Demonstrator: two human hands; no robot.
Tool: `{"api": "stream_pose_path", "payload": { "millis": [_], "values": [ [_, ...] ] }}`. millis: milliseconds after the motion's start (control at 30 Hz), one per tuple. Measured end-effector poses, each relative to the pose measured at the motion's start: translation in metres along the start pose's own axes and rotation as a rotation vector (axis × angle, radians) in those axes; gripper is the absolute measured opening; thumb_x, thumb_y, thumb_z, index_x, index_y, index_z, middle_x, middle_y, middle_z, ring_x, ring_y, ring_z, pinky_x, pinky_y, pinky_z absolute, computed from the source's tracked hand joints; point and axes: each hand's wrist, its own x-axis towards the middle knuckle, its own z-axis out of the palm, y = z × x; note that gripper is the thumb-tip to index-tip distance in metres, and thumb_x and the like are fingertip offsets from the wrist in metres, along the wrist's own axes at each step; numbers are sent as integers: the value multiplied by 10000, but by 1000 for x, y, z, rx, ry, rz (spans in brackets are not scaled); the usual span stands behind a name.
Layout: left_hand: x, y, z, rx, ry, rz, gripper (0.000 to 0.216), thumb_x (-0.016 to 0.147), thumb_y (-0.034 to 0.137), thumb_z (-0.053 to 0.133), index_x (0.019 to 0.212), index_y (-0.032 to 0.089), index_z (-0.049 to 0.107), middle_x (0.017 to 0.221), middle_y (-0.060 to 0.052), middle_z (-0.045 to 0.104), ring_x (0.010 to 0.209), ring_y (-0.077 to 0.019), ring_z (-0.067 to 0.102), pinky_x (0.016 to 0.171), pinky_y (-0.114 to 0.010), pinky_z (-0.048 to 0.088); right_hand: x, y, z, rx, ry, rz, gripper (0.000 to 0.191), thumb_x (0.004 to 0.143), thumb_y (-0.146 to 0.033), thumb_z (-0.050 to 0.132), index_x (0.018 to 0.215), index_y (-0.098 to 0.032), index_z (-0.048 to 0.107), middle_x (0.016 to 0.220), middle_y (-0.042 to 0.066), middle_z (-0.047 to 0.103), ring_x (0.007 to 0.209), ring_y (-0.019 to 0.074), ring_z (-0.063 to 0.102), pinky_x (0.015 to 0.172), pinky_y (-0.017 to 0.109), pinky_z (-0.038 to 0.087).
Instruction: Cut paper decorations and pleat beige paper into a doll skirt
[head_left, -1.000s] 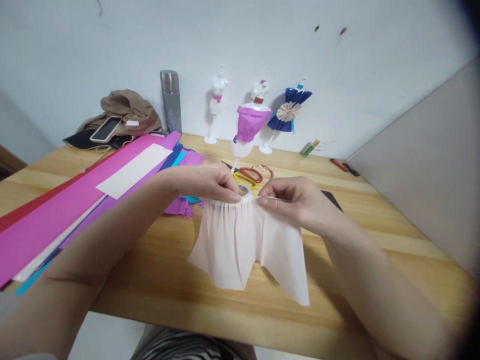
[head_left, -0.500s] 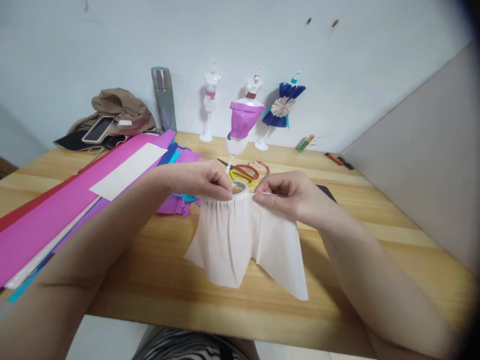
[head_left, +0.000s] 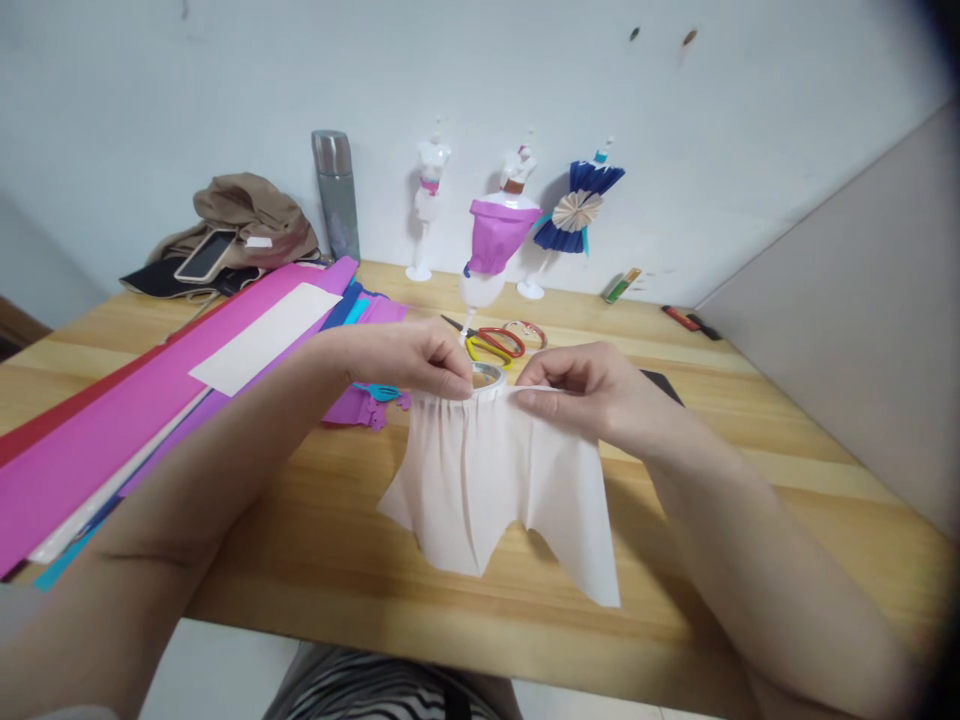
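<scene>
A pale cream sheet of thin paper (head_left: 487, 480) hangs from both hands, gathered into pleats along its top edge on the left and smoother on the right. My left hand (head_left: 439, 360) pinches the pleated top edge between thumb and fingers. Farther right, my right hand (head_left: 577, 390) grips the same edge in a pinch. Just behind the sheet, between the hands, shows a roll of tape (head_left: 489, 374), its lower part hidden by the paper. Beyond it stands a small white mannequin (head_left: 480, 290) wearing a magenta wrap (head_left: 502, 238).
Scissors (head_left: 495, 343) with red and yellow handles lie behind the tape. Two more mannequins (head_left: 424, 220) stand by the wall, one in a navy pleated dress (head_left: 592, 180). Coloured paper sheets (head_left: 142, 400), a flask (head_left: 337, 200), a brown bag (head_left: 255, 220) and a phone (head_left: 206, 256) are left.
The view has shifted slightly, so everything sits a little to the right. Both hands keep their pinch; the sheet's right part is spread a bit differently.
</scene>
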Motion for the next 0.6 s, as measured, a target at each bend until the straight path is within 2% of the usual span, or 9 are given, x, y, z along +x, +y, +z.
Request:
{"api": "stream_pose_path", "payload": {
  "millis": [333, 600],
  "values": [
    [0, 4, -1, 39, 2, 35, 449, 892, 367, 589, 550, 187, 360, 549, 51, 319, 548, -84, 325, 530, -198, 318, -3, -4, 5, 26, -4, -82, 246, 809, -364, 728, 696, -168, 631, 635, 0, 555, 570, 108, 454, 498, 250, 324],
    [0, 5, 0, 41, -7, 18, 419, 893, 331, 555, 559, 189, 346, 562, 49, 327, 552, -83, 325, 528, -208, 288, -3, -2, 7, 42, 2, -84, 275, 791, -430, 761, 706, -196, 646, 631, -6, 553, 558, 111, 445, 501, 251, 327]
  ]
}}
